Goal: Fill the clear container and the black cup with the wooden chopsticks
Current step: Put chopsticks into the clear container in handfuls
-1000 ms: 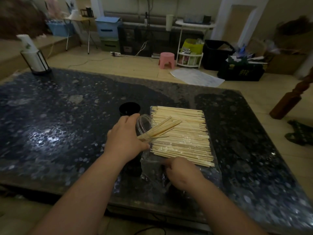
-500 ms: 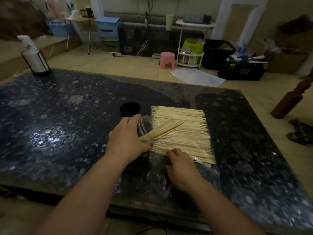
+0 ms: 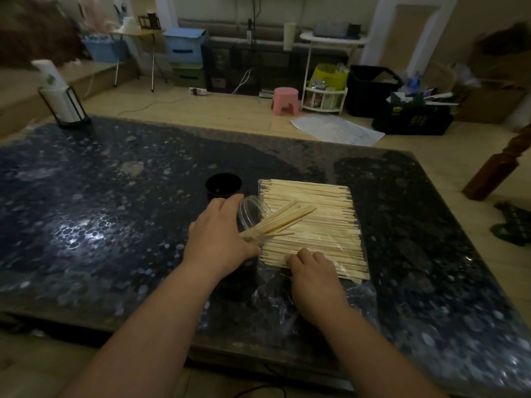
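The left hand (image 3: pixel 218 235) lies palm down with its fingers and thumb wrapped round the clear container (image 3: pixel 253 215). It holds the container tipped over, with the open mouth facing away from the hand toward the right. A small bunch of chopsticks (image 3: pixel 283 221) sits in that container. Their free ends fan out of the mouth and over the stack just right of the hand.

The right hand (image 3: pixel 314 272) is to the right of the left one and nearer the person; the two hands do not touch. Its fingers are curled, with the fingertips (image 3: pixel 298 255) down on the nearest sticks of the stack of wooden chopsticks (image 3: pixel 321 234). Whether they pinch a stick or only press on it cannot be told.

The stack lies flat directly beyond this hand, its sticks running left to right in a tidy slab, with clear film over its near part. A crumpled clear plastic wrapper (image 3: pixel 271 300) lies beside and under the right wrist, between the two forearms.

The black cup (image 3: pixel 224 186) stands upright just beyond the left hand's fingertips, close to the container's rim. Its inside is too dark to read.

Everything rests on a dark speckled stone table (image 3: pixel 86 214). Far beyond the left hand, at the table's far left corner, stands a white roll in a black wire holder (image 3: pixel 61 96). Past the table's far edge, a pink stool (image 3: pixel 284 100) stands on the floor.
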Available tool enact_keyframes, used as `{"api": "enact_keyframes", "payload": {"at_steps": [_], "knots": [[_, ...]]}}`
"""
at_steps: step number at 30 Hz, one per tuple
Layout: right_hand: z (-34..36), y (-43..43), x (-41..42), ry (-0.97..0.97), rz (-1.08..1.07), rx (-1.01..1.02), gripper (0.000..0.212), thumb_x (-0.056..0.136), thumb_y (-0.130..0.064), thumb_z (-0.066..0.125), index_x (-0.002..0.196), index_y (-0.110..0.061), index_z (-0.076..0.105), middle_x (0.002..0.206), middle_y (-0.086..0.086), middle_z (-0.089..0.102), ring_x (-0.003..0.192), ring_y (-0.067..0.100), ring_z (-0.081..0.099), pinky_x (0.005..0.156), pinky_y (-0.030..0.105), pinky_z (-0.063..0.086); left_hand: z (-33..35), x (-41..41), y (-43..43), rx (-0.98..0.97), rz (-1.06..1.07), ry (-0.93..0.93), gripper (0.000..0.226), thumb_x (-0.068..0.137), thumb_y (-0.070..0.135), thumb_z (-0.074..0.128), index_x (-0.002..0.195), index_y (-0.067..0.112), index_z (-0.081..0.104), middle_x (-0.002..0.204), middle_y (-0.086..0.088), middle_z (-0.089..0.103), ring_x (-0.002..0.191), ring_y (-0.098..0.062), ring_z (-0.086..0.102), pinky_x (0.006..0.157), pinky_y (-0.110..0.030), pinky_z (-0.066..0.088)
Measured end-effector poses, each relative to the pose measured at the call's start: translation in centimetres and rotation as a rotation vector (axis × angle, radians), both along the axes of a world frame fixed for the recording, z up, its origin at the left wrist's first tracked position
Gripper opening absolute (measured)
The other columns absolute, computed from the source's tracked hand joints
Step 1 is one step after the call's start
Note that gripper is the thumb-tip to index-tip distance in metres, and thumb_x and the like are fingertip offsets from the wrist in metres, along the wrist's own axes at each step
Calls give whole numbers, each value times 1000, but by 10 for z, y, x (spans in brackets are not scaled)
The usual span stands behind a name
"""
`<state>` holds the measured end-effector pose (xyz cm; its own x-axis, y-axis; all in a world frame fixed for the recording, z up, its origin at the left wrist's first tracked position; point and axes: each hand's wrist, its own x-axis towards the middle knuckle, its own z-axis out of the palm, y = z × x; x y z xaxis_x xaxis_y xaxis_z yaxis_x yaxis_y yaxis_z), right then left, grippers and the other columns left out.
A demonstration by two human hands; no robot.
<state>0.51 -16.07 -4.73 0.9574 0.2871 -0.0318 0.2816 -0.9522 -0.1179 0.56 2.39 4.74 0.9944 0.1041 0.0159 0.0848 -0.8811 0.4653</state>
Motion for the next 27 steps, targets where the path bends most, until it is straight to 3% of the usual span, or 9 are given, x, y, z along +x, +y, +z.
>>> {"api": "enact_keyframes", "payload": {"at_steps": [8, 16, 27], "knots": [[-1, -1, 0, -6, -3, 20, 37, 97, -23, 46, 134, -23, 49, 129, 2, 47, 117, 26, 42, 97, 39, 34, -2, 0, -2, 24, -10, -5, 107, 69, 46, 87, 155, 30, 27, 150, 2, 36, 137, -24, 40, 112, -45, 36], [-4, -1, 1, -34, 1, 24, 33, 98, -40, 50, 126, -22, 56, 124, 2, 52, 115, 29, 46, 93, 41, 37, -3, 1, -2, 24, -2, -4, 107, 68, 45, 87, 155, 31, 27, 150, 3, 36, 137, -24, 40, 111, -44, 35], [-4, -1, 1, -31, -12, 24, 32, 98, -41, 49, 124, -23, 54, 124, 1, 51, 115, 27, 45, 94, 41, 35, -2, 1, -2, 15, -5, -6, 106, 68, 44, 88, 154, 31, 28, 149, 3, 37, 136, -23, 40, 112, -44, 36]]}}
